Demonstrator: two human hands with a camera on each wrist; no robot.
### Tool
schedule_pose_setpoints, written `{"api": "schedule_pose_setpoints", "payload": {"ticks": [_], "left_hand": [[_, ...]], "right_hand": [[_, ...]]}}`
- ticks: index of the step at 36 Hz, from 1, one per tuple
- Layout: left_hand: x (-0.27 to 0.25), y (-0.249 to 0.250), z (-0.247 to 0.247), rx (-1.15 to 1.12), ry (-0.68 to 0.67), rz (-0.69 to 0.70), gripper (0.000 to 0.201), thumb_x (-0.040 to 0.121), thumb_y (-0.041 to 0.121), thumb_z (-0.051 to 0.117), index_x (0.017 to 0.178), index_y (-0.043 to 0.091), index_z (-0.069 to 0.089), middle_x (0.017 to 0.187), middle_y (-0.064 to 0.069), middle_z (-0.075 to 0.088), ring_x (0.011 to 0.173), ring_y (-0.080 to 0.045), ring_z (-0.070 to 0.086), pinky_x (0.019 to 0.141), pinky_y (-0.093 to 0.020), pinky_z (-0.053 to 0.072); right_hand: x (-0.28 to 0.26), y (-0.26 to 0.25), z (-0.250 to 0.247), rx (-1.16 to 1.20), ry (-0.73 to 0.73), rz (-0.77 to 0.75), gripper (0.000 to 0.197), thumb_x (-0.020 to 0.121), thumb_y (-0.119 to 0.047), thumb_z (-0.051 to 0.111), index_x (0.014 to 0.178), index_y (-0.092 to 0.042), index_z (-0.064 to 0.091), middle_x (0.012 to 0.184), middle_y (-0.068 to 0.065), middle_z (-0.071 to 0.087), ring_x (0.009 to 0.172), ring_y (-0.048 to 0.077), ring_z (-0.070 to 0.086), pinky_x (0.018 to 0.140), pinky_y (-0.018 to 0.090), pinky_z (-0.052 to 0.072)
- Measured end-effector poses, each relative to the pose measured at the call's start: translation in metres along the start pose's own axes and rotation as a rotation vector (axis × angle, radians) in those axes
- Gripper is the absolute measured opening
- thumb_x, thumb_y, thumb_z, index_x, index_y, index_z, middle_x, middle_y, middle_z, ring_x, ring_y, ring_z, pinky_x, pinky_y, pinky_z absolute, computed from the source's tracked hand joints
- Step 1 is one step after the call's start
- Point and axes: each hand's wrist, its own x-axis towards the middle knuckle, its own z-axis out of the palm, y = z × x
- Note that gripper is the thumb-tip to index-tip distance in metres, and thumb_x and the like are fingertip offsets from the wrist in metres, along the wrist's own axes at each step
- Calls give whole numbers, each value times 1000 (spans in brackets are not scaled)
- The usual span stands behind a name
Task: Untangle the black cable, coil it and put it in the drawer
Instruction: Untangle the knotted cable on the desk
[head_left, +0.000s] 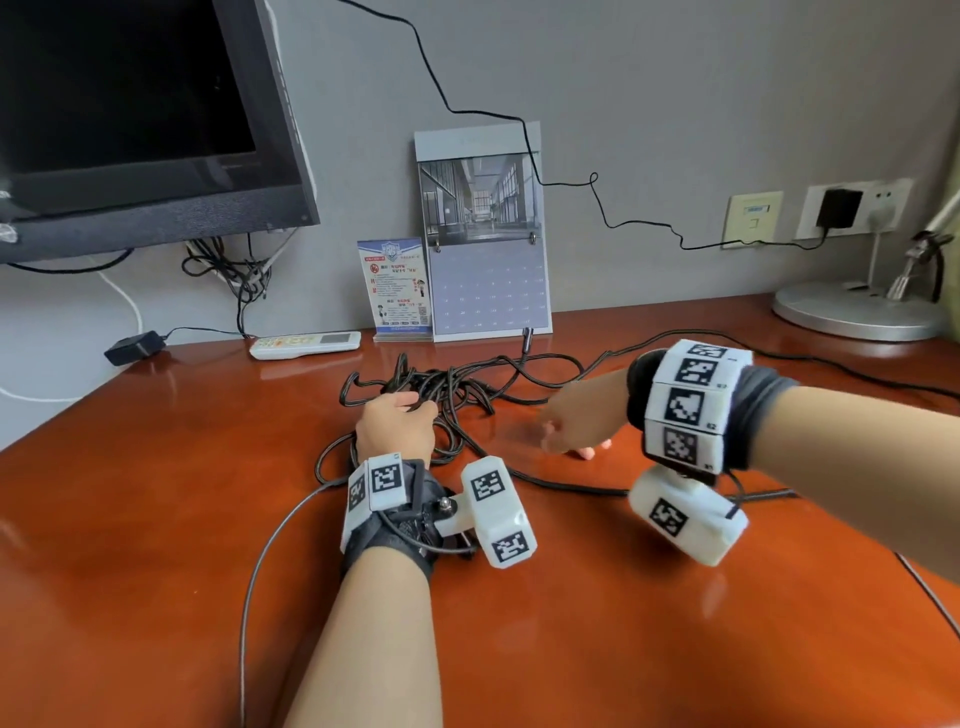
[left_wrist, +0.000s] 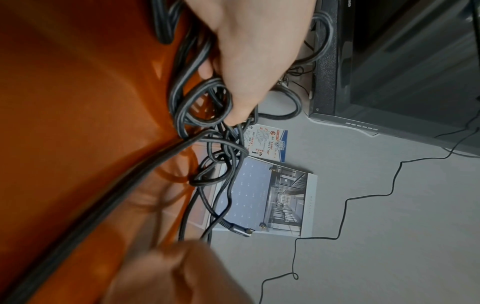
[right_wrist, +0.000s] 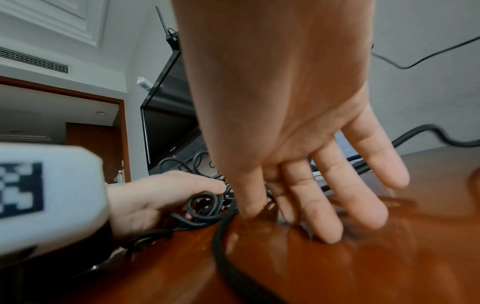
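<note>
The black cable (head_left: 457, 387) lies in a tangled heap of loops in the middle of the red-brown desk (head_left: 156, 519). My left hand (head_left: 408, 415) sits on the near left side of the heap. Its fingers curl around several loops, as the left wrist view shows of the hand (left_wrist: 249, 61) and the cable (left_wrist: 207, 127). My right hand (head_left: 569, 431) hovers just right of the heap with fingers (right_wrist: 330, 205) straight and spread, tips at the desk surface, holding nothing. One plug end (head_left: 527, 335) rests against the calendar. No drawer is in view.
A monitor (head_left: 130, 119) stands at the back left, with a white remote (head_left: 304, 344) and a black adapter (head_left: 132, 348) below it. A calendar (head_left: 483, 234) and a small sign (head_left: 397, 286) lean on the wall. A lamp base (head_left: 857, 312) is at the back right.
</note>
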Motion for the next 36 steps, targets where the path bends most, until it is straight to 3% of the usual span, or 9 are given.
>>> {"api": "schedule_pose_setpoints", "payload": {"ticks": [8,11,14,19,23,26,29,32,36], "left_hand": [[-2,0,0,-2,-7,14,30,82,24,70,111,17,69,113,-3,69,90,-18,62,72,-24,39],[-3,0,1,-10,-13,16,30,82,24,70,111,16,69,113,-4,69,97,-20,63,73,-23,40],[-2,0,2,-13,-10,15,30,81,24,71,110,17,70,112,-4,69,97,-20,63,73,-23,40],[-1,0,3,-17,-9,17,30,80,24,71,109,17,71,110,-3,70,95,-20,64,73,-23,40],[-2,0,3,-16,-12,21,29,80,23,71,108,16,71,109,-3,70,95,-20,64,72,-23,41],[-2,-1,1,-13,-13,25,27,80,23,71,106,17,72,109,-2,70,93,-19,64,72,-24,42],[-3,-2,1,-11,-20,33,25,80,22,71,105,18,72,107,-2,70,87,-18,62,71,-24,42],[-3,-1,1,1,-36,42,26,80,21,70,106,18,71,107,-2,71,78,-16,58,68,-24,41],[-3,0,1,15,-47,37,25,81,21,69,106,19,71,108,-1,70,77,-16,57,67,-24,40]], "right_hand": [[30,-47,-11,27,131,-51,41,102,-41,30,96,-7,51,70,1,53,57,11,46,56,25,37],[38,-55,-12,-45,166,-27,45,102,-38,32,71,-8,45,63,1,47,54,12,43,51,22,35],[43,-57,-15,-88,171,-34,44,102,-31,34,63,-11,38,62,1,44,54,12,41,52,21,33],[45,-56,-15,-156,155,-45,40,102,-23,35,63,-12,34,77,2,50,55,9,38,49,17,30],[42,-56,-16,-246,134,-48,35,102,-18,31,69,-10,37,97,7,51,59,14,39,59,19,35],[40,-55,-16,-268,109,-72,36,102,-17,32,66,-15,29,81,-1,47,56,7,35,49,14,28],[32,-51,-17,-244,69,-121,32,100,-17,35,69,-19,31,69,-5,41,60,10,39,54,19,32],[21,-47,-15,-199,19,-144,18,99,-16,38,81,-16,41,69,-4,50,62,9,44,56,21,33],[11,-46,-12,-171,-50,-163,15,96,-21,46,102,-9,53,100,10,66,91,23,59,79,33,47]]}}
